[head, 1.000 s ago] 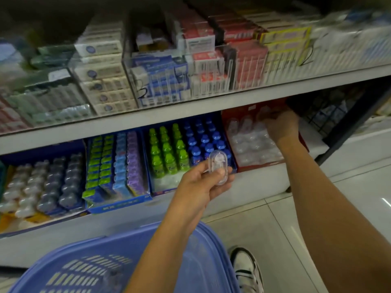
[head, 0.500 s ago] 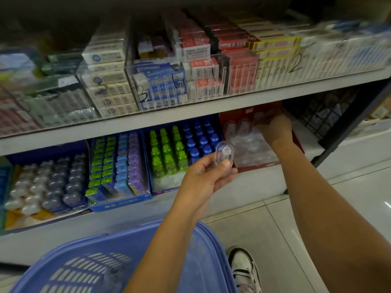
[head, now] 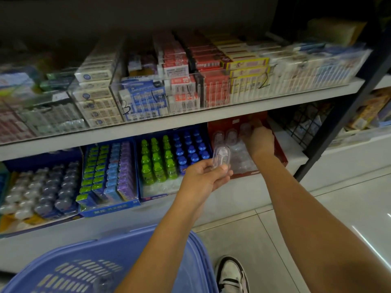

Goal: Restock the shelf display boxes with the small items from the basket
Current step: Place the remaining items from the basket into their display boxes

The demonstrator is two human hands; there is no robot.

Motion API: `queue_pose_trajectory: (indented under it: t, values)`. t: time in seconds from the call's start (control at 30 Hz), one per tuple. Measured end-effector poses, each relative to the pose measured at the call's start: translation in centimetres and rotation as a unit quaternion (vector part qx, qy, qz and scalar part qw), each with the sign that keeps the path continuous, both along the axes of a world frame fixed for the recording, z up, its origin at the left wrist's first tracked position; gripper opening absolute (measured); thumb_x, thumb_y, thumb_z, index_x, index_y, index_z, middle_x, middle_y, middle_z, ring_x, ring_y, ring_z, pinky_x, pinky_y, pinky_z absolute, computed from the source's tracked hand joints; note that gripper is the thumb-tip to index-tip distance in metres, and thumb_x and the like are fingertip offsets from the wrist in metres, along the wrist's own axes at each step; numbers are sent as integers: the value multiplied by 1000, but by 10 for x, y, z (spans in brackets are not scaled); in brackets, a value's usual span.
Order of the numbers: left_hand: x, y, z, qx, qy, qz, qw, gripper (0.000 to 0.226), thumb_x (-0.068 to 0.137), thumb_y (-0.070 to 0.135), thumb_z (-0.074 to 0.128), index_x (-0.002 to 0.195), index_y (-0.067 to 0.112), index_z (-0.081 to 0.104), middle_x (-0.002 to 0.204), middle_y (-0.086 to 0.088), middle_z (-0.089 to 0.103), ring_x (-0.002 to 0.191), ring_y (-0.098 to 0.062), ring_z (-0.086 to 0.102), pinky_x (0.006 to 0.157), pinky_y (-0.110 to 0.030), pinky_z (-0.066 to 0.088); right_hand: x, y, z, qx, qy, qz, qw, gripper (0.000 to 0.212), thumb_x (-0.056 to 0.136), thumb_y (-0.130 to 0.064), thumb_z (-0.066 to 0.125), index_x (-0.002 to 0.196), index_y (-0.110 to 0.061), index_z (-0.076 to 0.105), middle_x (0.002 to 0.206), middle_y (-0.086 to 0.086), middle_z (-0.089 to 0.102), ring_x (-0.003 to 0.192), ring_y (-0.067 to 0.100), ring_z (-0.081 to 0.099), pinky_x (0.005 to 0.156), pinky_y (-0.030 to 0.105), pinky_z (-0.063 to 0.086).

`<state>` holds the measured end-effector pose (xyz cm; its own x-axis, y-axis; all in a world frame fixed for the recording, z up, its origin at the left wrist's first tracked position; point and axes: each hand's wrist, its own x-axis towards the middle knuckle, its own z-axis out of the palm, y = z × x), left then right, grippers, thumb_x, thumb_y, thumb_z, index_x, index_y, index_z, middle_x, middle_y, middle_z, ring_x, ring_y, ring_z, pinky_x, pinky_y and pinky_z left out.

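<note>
Left hand (head: 204, 178) pinches a clear plastic item (head: 221, 155), oval blister-shaped, glossy, held upright between thumb and fingertips in front of the lower shelf (head: 243, 193). Right hand (head: 259, 139) is inside the red display box (head: 279, 149), fingers curled around one of the same clear items (head: 246, 129) at the back row; rest of that box holds more transparent pieces in rows.

Left of it: a blue tray with green-capped and blue-capped small bottles (head: 169, 157), then a blue carton (head: 108, 174) of green, blue and purple packs with white print on its front edge, too blurred to read. Far left, a tray of grey-clear blisters (head: 40, 187).

Upper shelf has clear acrylic dividers (head: 148, 98) with handwritten marker digits: "3" at left, "2" at right. Boxes behind are white, blue, red, yellow card; labels unreadable.

Lilac slotted plastic basket (head: 105, 269) at bottom, on a tiled floor (head: 264, 235), next to a white-and-black shoe (head: 231, 273).

Versus half a second ago: the left hand has lifted its item slightly nearer the red box; the right hand stays in the box, reaching a bit deeper.
</note>
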<state>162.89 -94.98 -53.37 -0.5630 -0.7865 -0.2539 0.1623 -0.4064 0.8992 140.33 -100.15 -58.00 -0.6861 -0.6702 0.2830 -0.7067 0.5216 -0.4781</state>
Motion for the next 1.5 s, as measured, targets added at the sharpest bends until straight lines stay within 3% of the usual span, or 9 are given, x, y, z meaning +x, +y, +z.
queue_pose_trajectory:
  t: [0.2, 0.43, 0.5, 0.6, 0.7, 0.8, 1.2, 1.33, 1.5]
  values:
    - [-19, 2, -3, -33, -42, -1, 999, 23, 91, 9, 61, 113, 1, 59, 105, -12, 71, 93, -16, 71, 81, -23, 57, -5, 3, 2, -5, -18, 35, 999, 44, 86, -26, 62, 124, -9, 50, 95, 19, 67, 89, 37, 63, 71, 36, 50]
    - [-45, -3, -5, -46, -89, -6, 995, 29, 93, 10, 60, 118, -2, 55, 112, -16, 66, 91, -15, 70, 80, -21, 57, -10, 0, 14, -192, -288, 32, 938, 47, 87, -15, 57, 131, -6, 41, 118, 18, 60, 106, 33, 58, 85, 32, 47]
    - [-50, -6, -5, -43, -92, -6, 995, 25, 93, 9, 60, 115, -1, 57, 112, -16, 66, 90, -16, 70, 81, -21, 57, -16, -2, 26, -162, -317, 70, 932, 41, 88, -18, 59, 125, -5, 46, 115, 16, 61, 105, 32, 59, 89, 37, 49]
    - [-54, -8, -8, -33, -86, -5, 996, 24, 92, 9, 60, 113, -1, 57, 111, -17, 66, 90, -18, 70, 80, -21, 57, -26, 7, 41, -47, -223, 114, 967, 33, 82, -20, 70, 110, -7, 62, 103, 6, 65, 101, 21, 61, 77, 20, 44]
    - [-56, -7, -13, -26, -77, -2, 997, 20, 92, 8, 60, 110, 0, 58, 108, -17, 67, 93, -20, 70, 76, -19, 57, -33, 10, 54, 100, -35, 119, 987, 38, 86, -34, 64, 113, -7, 62, 115, 13, 64, 106, 30, 60, 86, 30, 48]
    - [-59, -6, -18, -24, -86, 1, 996, 16, 92, 7, 59, 107, 1, 59, 101, -13, 67, 88, -18, 70, 77, -20, 57, -35, 7, 62, 204, 70, 138, 967, 38, 93, -23, 53, 130, -12, 53, 132, 13, 55, 118, 30, 54, 95, 32, 43]
    - [-65, -7, -35, 37, -78, 4, 996, 20, 94, 10, 57, 107, -5, 57, 92, -8, 68, 88, -16, 69, 81, -21, 56, -29, 6, 30, 114, 103, 221, 963, 39, 85, -11, 62, 125, -13, 59, 132, 19, 50, 116, 38, 51, 98, 41, 44]
    - [-65, -7, -36, 64, -60, 3, 996, 13, 94, 7, 57, 102, -3, 58, 98, -13, 68, 90, -19, 69, 79, -21, 57, -33, 5, 21, 88, 72, 200, 973, 41, 85, -13, 65, 126, -14, 60, 133, 17, 53, 120, 34, 50, 101, 34, 41]
    - [-67, -7, -31, 91, -47, 3, 995, 25, 92, 2, 56, 116, -7, 53, 99, -15, 67, 87, -17, 69, 79, -20, 56, -39, 7, 16, 117, 63, 189, 973, 45, 90, -21, 60, 134, -25, 52, 138, 15, 48, 123, 35, 48, 102, 33, 40]
